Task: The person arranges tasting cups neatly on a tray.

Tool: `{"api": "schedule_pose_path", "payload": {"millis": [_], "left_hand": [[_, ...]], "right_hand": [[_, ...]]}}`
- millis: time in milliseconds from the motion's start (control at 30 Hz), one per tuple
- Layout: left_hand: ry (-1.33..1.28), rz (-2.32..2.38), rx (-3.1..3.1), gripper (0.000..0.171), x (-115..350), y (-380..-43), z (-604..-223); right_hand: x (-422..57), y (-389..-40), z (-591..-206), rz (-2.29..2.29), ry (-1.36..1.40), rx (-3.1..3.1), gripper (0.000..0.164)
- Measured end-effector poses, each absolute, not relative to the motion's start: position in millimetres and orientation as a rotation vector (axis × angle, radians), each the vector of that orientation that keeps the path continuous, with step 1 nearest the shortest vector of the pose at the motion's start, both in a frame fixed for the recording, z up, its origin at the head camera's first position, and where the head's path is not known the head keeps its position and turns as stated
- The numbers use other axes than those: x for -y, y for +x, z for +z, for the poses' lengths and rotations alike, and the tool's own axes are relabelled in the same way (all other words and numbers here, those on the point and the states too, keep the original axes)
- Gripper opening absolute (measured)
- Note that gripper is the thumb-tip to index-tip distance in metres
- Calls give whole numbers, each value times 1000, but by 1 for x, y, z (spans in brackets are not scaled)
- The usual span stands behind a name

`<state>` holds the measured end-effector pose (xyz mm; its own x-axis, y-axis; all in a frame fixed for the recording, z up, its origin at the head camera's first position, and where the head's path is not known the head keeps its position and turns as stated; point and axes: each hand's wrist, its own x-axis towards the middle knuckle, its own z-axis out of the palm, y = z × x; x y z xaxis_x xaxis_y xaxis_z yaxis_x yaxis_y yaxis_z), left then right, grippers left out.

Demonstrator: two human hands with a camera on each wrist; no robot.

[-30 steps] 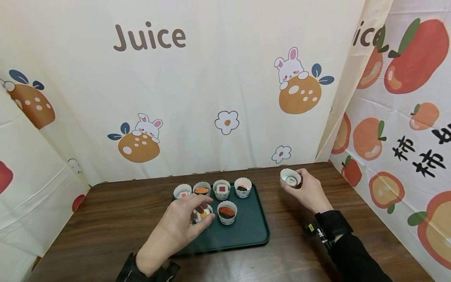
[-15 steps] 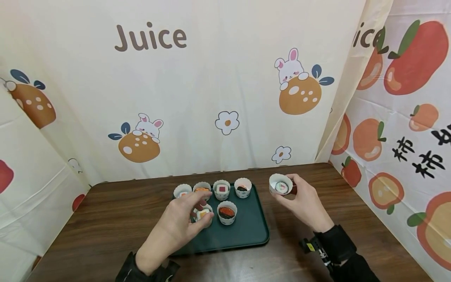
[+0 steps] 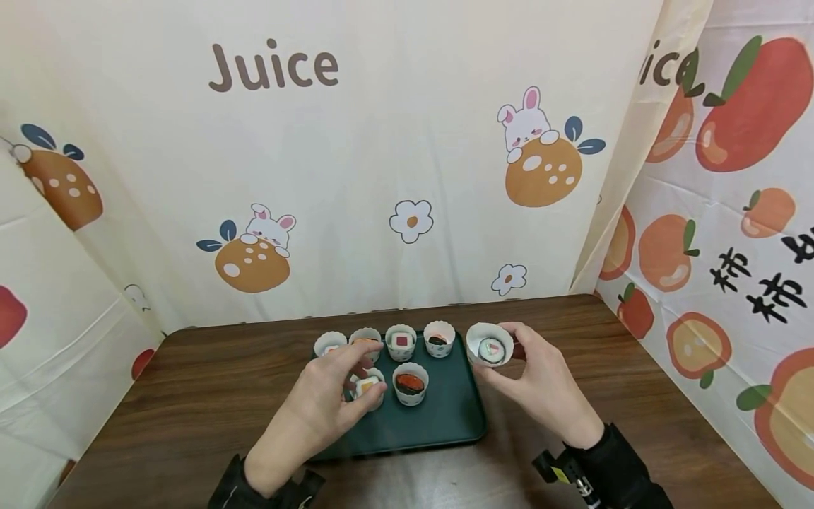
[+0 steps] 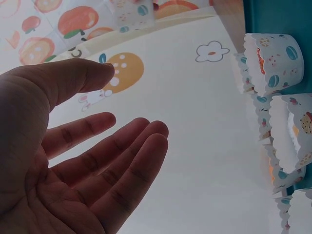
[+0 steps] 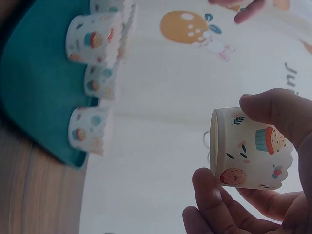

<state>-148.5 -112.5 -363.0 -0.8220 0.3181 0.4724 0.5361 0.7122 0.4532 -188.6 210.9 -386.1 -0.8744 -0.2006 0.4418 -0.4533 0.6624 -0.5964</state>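
My right hand [image 3: 540, 378] pinches a paper baking cup [image 5: 251, 153] between thumb and fingers, just off the tray's right side. A small round sushi roll piece [image 3: 491, 350] sits inside it. Cupcake and doughnut prints show on its side in the right wrist view. My left hand [image 3: 324, 389] hovers above the tray's left part, fingers loosely curved and holding nothing, as the left wrist view shows. Beneath it, partly hidden, stands a cup with yellow-topped sushi [image 3: 367, 386]. Beside that is a cup with orange-red topped sushi [image 3: 409, 384].
The dark green tray [image 3: 445, 424] lies on a brown wooden table [image 3: 165, 410]. Along its back edge stands a row of several sushi cups, among them a red-centred square piece [image 3: 400, 341] and a cup at the right end [image 3: 439, 339]. Printed curtains [image 3: 356, 141] enclose the table.
My right hand has carried the baking cup leftward and nearer, from the table's right side to beside the tray. The left hand has stayed nearly still over the tray.
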Motion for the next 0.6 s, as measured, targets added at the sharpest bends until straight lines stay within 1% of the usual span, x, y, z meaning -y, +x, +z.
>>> {"api": "schedule_pose_path", "payload": {"millis": [300,600], "left_hand": [[-738,-879,2528,49,108,-148,-366],[-843,-982,2477,53,94,-150,-369]], "right_hand": [[-199,-177,-380,1057,591,2508,53],[-194,-169,-377,1064,642,2490,54]]}}
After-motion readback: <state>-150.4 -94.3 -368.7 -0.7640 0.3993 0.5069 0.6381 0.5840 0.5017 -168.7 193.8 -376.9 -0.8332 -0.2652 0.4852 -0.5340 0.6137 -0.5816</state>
